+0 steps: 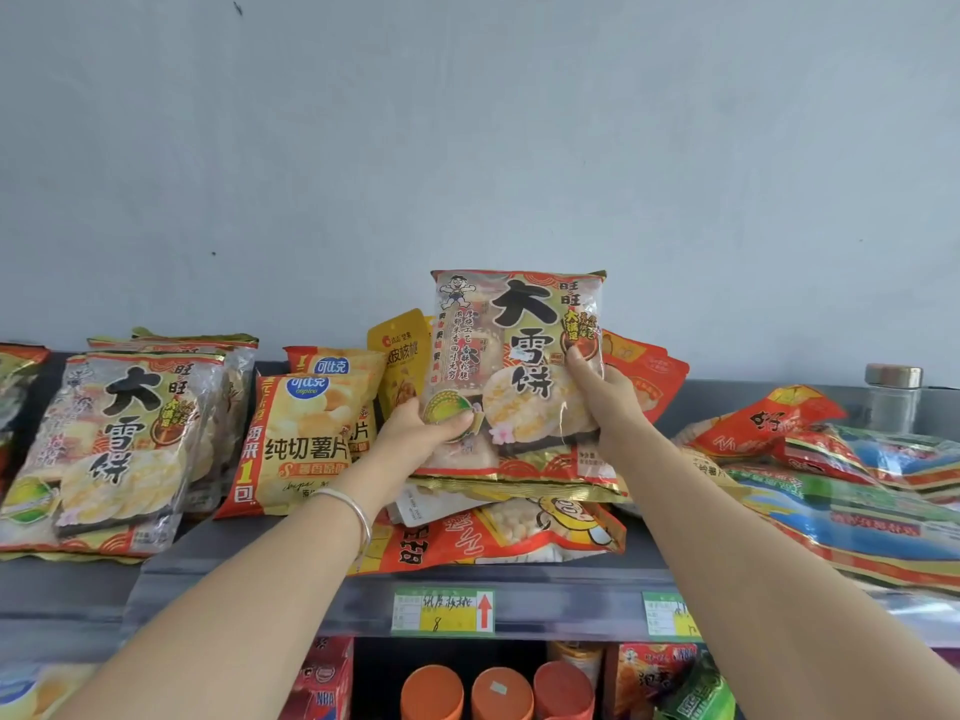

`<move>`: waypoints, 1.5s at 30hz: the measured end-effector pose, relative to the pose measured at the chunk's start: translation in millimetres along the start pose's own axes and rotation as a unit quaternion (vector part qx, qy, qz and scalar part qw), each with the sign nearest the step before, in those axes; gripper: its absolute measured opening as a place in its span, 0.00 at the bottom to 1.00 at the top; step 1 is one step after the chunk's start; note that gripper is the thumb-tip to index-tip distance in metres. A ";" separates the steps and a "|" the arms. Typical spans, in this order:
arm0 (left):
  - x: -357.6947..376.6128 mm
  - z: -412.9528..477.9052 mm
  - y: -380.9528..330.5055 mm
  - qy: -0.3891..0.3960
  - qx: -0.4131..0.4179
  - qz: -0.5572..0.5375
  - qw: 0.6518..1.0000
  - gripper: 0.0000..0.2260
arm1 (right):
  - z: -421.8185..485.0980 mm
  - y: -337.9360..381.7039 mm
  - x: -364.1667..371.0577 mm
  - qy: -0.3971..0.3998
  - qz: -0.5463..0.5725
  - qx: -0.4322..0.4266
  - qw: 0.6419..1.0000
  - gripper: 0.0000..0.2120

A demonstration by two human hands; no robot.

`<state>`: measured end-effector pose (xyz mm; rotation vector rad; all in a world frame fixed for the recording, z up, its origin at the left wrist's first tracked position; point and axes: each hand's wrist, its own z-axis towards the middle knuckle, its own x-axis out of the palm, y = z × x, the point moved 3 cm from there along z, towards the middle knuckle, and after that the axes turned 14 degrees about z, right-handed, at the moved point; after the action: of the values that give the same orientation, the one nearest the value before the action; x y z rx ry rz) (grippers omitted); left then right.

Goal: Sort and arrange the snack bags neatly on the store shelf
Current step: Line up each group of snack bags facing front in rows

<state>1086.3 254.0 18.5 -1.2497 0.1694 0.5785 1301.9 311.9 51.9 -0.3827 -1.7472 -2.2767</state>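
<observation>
Upright, cracker bag (519,356) gripped at both edges, left hand (418,436), right hand (610,402), wall (467,148) above

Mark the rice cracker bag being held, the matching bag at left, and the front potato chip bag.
held rice cracker bag (519,376): head view, middle of its front.
left rice cracker bag (122,439): head view, middle of its front.
potato chip bag (306,449): head view, on its black lettering.

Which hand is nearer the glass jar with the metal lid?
Right. The right hand grips the right edge of the held rice cracker bag, left of the glass jar; the left hand grips the bag's lower left edge, farther away.
</observation>
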 end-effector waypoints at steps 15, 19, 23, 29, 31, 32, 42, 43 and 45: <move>-87.6 -30.9 35.2 -0.278 0.040 0.156 0.947 0.27 | -19.8 -41.8 114.2 0.187 0.059 -0.018 0.980 0.26; -147.0 -39.1 65.1 -0.342 -0.001 0.252 0.905 0.29 | -40.9 -63.5 179.5 0.200 0.082 -0.019 0.976 0.26; -204.8 -48.9 101.4 -0.344 -0.054 0.277 0.896 0.30 | -66.5 -97.7 253.6 0.223 0.097 0.007 0.970 0.26; -294.5 -67.1 163.9 -0.312 -0.119 0.244 0.910 0.33 | -108.1 -159.6 354.8 0.222 0.095 0.042 0.970 0.25; -314.3 -69.1 184.8 -0.295 -0.133 0.229 0.918 0.33 | -117.7 -180.1 380.0 0.208 0.065 0.053 0.974 0.28; -321.7 -68.6 195.5 -0.284 -0.141 0.215 0.924 0.34 | -120.7 -189.7 388.8 0.201 0.052 0.056 0.977 0.29; -324.0 -42.0 266.0 -0.183 -0.172 0.271 0.929 0.39 | -121.3 -243.5 397.0 0.060 -0.195 0.056 0.977 0.42; -322.0 -40.0 267.6 -0.184 -0.177 0.290 0.922 0.40 | -121.4 -241.0 398.1 0.062 -0.209 0.037 0.975 0.42; -321.2 -38.7 269.4 -0.192 -0.184 0.303 0.915 0.39 | -120.7 -237.5 401.9 0.081 -0.222 0.007 0.972 0.41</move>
<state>687.3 167.7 -84.2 -1.4158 0.1167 1.4352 836.1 241.2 -51.0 0.2194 -1.9100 -2.4944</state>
